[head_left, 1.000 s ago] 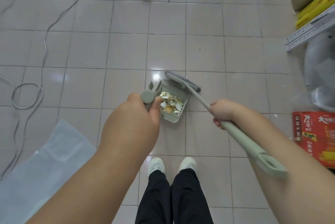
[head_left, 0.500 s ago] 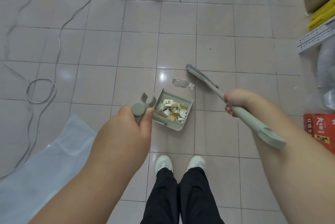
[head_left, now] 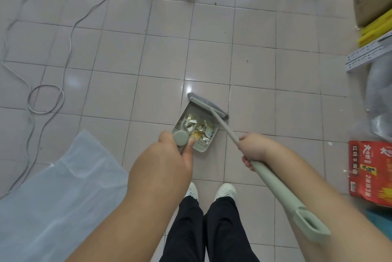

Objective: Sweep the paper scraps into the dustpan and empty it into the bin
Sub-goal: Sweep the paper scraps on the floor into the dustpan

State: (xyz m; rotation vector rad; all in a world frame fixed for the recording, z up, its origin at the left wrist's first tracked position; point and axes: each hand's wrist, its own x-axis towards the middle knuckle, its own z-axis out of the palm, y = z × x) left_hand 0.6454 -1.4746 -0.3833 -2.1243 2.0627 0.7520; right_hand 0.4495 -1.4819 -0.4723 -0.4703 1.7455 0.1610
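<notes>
Dustpan [head_left: 196, 129] on floor [head_left: 212, 60], scraps [head_left: 197, 127] inside — left hand [head_left: 169, 155] gripping its handle. Right hand [head_left: 254, 150] gripping broom [head_left: 222, 125]; bristles at pan's far lip, shaft slanting back-right.

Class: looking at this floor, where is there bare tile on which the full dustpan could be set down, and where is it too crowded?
Free: the tiles between the coiled cable and the dustpan, and those beyond the broom. Crowded: the right edge, with the red box and metal rail, and the plastic sheet at lower left.
</notes>
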